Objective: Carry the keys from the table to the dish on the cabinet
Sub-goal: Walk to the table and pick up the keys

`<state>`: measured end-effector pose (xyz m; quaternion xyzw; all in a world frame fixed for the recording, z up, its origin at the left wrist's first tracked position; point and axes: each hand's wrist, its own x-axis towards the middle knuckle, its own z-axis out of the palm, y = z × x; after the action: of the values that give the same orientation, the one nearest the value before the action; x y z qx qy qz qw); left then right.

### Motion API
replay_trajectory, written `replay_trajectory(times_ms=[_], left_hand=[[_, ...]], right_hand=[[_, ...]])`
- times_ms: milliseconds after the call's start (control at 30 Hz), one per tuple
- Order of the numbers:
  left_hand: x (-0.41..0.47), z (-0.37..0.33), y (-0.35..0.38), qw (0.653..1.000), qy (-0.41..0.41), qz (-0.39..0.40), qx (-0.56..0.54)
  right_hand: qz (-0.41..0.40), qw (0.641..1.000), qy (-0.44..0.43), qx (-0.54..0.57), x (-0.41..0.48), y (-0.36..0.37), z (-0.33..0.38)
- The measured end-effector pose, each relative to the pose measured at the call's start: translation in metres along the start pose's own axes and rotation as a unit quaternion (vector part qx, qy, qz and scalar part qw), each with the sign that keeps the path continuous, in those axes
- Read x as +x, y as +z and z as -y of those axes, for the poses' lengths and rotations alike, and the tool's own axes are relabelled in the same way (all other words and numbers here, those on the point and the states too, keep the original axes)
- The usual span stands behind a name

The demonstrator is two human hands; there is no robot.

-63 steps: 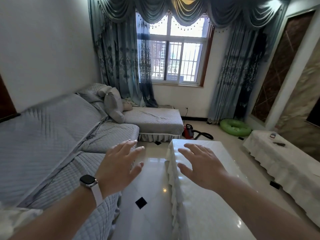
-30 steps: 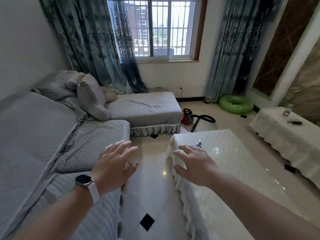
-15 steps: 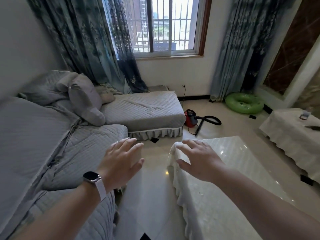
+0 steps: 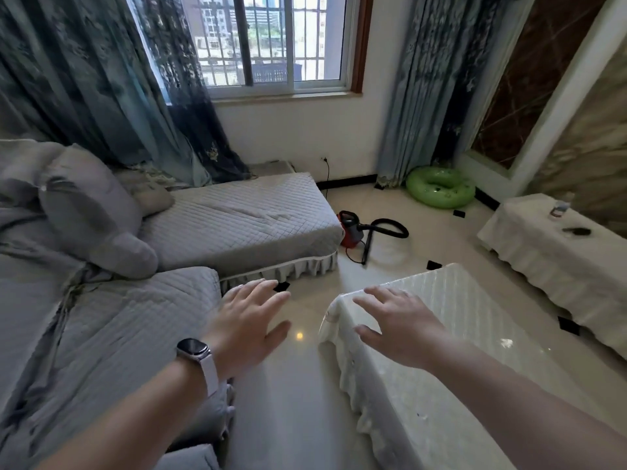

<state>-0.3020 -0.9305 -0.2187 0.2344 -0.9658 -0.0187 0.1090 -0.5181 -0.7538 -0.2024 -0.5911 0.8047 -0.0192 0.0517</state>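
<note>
Task looks barely begun: both hands empty w/ fingers spread, left hand (image 4: 249, 329) over the floor just left of the table (image 4: 475, 351), right hand (image 4: 398, 325) hovering above the table's near-left corner, grasping nothing. Can't spot the keys on the table top, poss. hidden under the right hand. Whole carry is left; no dish visible on the cloth-covered cabinet (image 4: 549, 252) right of the table, just two small items too blurry to ID.

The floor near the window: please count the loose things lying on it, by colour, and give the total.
Green: 1, the swim ring
Red and black: 1, the small vacuum cleaner with its hose
Total: 2
</note>
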Motion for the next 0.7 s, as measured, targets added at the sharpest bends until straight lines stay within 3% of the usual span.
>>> replay_trajectory(times_ms=[367,567,700], left_hand=[[0.109,0.058,0.04,0.997,0.076,0.027,-0.02],[0.194,0.06,0.068,0.993,0.11,0.034,-0.018],[0.247,0.059,0.089,0.994,0.087,0.061,-0.026]], right_hand=[[0.003,0.997,0.083,0.004,0.091,0.0,-0.023],[0.016,0.994,0.103,0.021,0.144,0.026,-0.075],[0.031,0.992,0.112,0.048,0.183,0.039,-0.122]])
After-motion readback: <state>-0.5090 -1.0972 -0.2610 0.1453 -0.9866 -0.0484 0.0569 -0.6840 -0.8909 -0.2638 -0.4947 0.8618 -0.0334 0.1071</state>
